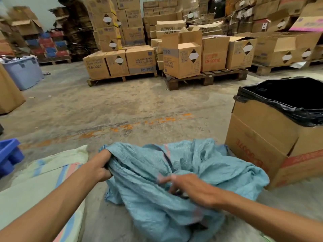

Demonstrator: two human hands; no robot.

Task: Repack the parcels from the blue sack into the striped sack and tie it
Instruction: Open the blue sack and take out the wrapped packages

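Blue sack (183, 180) at lower centre was gripped at its left edge by the left hand (99, 169); the right hand (190, 188), blurred, was pressed open-fingered into its folds; striped sack (43, 186) lay left.

Two bare forearms are seen, one on each side of the blue sack (174, 180). No sleeve, glove, watch or ring is worn on either. The left hand (98, 167) is sharply rendered; the right hand (190, 188) is blurred at the fingers.

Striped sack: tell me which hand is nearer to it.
Left. The left hand grips the blue sack right beside the striped sack; the right hand is farther away, over the blue sack's middle.
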